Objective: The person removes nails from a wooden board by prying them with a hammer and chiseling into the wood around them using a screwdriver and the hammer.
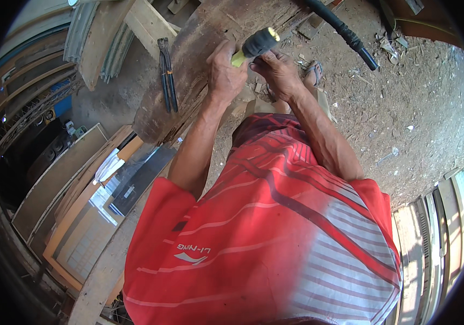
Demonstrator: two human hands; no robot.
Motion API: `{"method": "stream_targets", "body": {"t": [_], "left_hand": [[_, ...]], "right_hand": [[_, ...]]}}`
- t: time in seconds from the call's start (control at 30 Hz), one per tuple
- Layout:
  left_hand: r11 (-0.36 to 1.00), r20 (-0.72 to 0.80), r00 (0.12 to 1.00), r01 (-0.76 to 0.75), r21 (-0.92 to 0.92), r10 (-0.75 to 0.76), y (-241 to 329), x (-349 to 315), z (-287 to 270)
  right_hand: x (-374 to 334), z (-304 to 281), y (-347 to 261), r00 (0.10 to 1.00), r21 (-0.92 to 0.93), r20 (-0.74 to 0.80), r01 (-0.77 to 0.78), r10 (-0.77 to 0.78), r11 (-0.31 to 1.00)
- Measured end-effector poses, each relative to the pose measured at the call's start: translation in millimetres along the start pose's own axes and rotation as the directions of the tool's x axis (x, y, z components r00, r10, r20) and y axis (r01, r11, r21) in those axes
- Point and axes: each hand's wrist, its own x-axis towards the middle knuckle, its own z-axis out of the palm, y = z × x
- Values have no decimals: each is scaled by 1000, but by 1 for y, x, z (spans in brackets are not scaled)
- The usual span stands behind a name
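A short yellow-green rod or tube (pixel 238 58) with a thick black wrapping (pixel 258 43) near its far end is between my hands. Its pale yellow tip sticks out beyond the wrapping. My left hand (pixel 229 73) is closed around the yellow part. Just under the wrapping, the thumb and fingers of my right hand (pixel 279 73) are pinched together; what they grip, perhaps the edge of the wrapping, is hidden. On the brown wooden bench (pixel 199 38) to the left lie pincers (pixel 168 78) with long dark handles.
A black pipe or hose (pixel 346 35) with a wrapped section juts in at the top right. Boards (pixel 99 46) lean at the upper left, and framed panels (pixel 88 216) stand at the lower left. Debris is scattered over the dirt floor (pixel 405 119). Slats (pixel 427 244) line the right side.
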Motion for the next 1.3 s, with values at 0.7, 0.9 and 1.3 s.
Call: {"method": "stream_targets", "body": {"t": [0.7,0.9,1.3], "left_hand": [[845,-43,988,105,-524,-149,-15,9,-2],[806,-47,856,466,-366,-516,-23,-19,-38],[902,-223,881,370,-224,-417,9,-66,-29]], "right_hand": [[-2,-3,-18,999,-265,6,45,-45,963],[-32,8,-78,995,-910,43,2,89,414],[-59,4,-181,717,-821,494,198,-492,-536]]}}
